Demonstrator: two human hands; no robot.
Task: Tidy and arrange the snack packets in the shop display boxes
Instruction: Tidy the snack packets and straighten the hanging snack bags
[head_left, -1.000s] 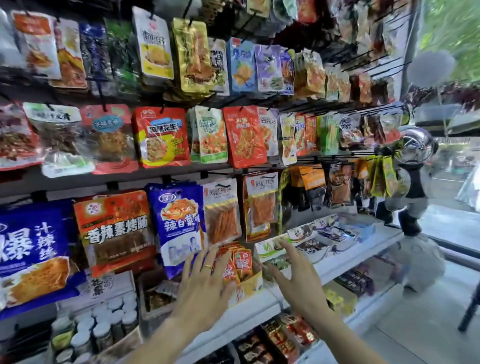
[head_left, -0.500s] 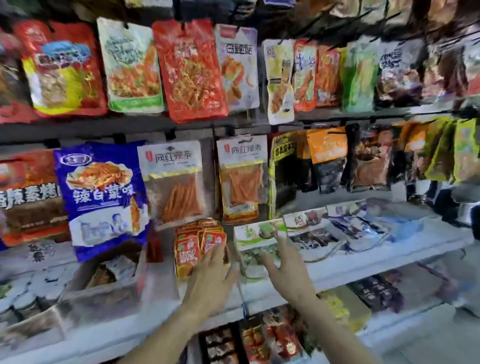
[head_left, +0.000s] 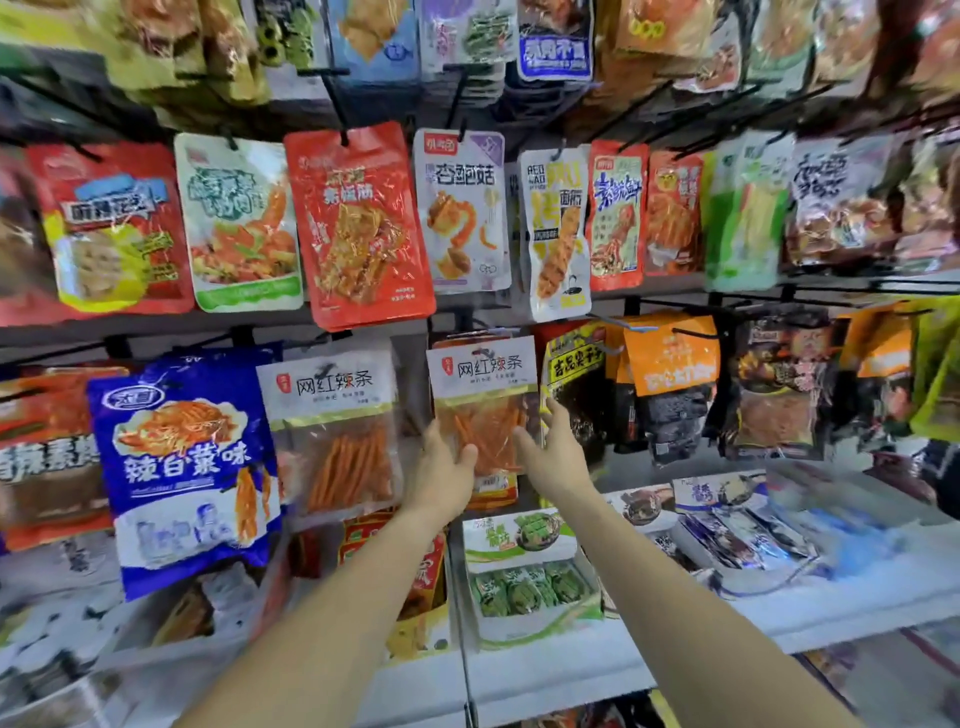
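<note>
A wall of hanging snack packets fills the view from 9 to 3 o'clock, rows packed edge to edge on black pegs. The biggest, a blue packet (head_left: 187, 467) at 9 o'clock, reads 辣白菜味. Right of it hang two clear-windowed packets with white headers reading 网红辣条: one (head_left: 332, 431) left of centre, the other, the strip packet (head_left: 480, 400), at dead centre, showing orange-red strips. Above, at 12 o'clock, a white packet (head_left: 462, 213) reads 杏鲍菇.

The left hand (head_left: 444, 467) and right hand (head_left: 553, 452) bracket the strip packet's lower half, thumbs on its front, fingers at its side edges, lightly holding it; neighbours crowd both sides, leaving little free room.

At 6 o'clock, on the white shelf (head_left: 545, 670), a green display box (head_left: 524, 582) holds small green packets in a row, beside a red-yellow box (head_left: 421, 597) behind the left forearm.
</note>
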